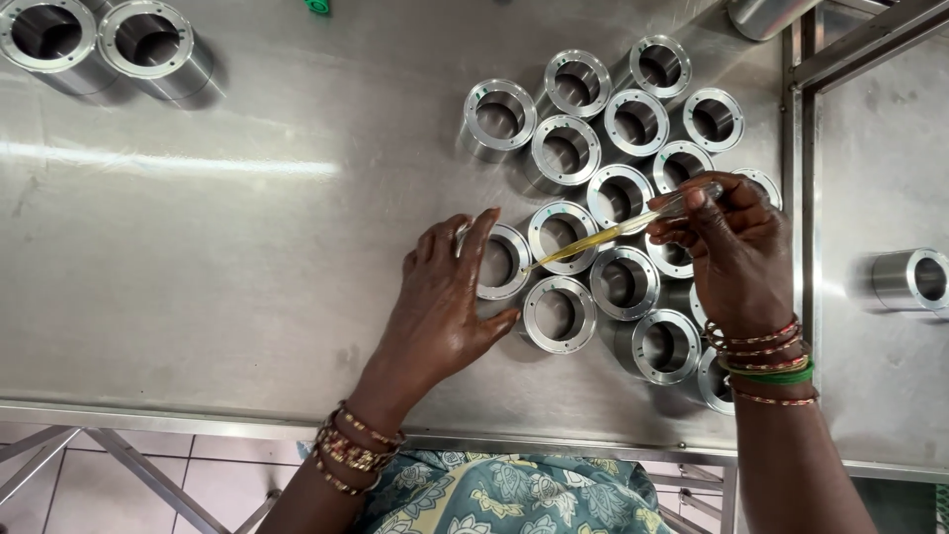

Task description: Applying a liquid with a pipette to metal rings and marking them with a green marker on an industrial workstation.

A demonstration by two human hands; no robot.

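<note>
On the steel table point(247, 198) stands a cluster of short metal rings in the centre and right of the frame; about sixteen can be counted, though the right hand hides parts of some. Two more rings point(99, 44) stand together in the upper left corner, and one ring point(911, 279) lies on its side at the right edge, beyond the table's seam. A small green thing point(317, 6) shows at the top edge, too cut off to tell what it is.

The left hand point(445, 302) lies palm down at the centre, fingers spread and loose, fingertips touching the rim of one ring point(499, 262) at the cluster's left edge. It grips nothing.

The right hand point(736, 252) comes in from the lower right, wrist bent, fingers pinched closed around a thin clear dropper point(618, 232) with yellowish liquid inside. The dropper slants down to the left, its tip at the rim of that same ring. Both wrists wear bangles.
</note>
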